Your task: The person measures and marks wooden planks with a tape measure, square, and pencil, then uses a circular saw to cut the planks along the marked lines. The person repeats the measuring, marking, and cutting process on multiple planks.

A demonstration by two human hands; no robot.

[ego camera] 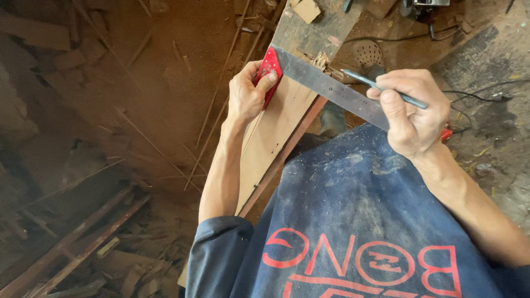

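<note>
View from a head cam looking down at 2 bare hands working over 1 long wooden board [276,124] that runs from lower centre of the frame up to the top centre, w/ a reddish edge along its right side. A try square lies across the board in the upper centre: 1 red handle [270,70] against the board's left edge and 1 grey steel blade [331,88] w/ ruler markings, slanting down to the right.

The left hand [248,94], upper centre-left, is closed on the red handle, thumb on top, fingers wrapped under, pressing it to the board's edge. The right hand [414,113], upper right, is curled shut around 1 dark pencil [381,88], gripped between thumb and fingers; the pencil tip points left & sits just above the blade, near a splintered notch [320,60] in the board. Can't tell whether the tip touches wood.

The bottom half of the frame is filled by the person's dusty blue shirt [353,221] w/ red print, sprinkled w/ sawdust.

Top centre: 1 small pale wood block [306,10] rests on the board's far end. Right of the board, near the top, 1 round perforated tool part [367,54] and 1 black cable [480,94] trailing across the dirt floor. 1 power tool [428,5] is partly cut off at the top edge.

Left half: brown sawdust-covered ground w/ many thin wood strips and offcuts [110,259], too jumbled to count, heaped most thickly at lower left.
</note>
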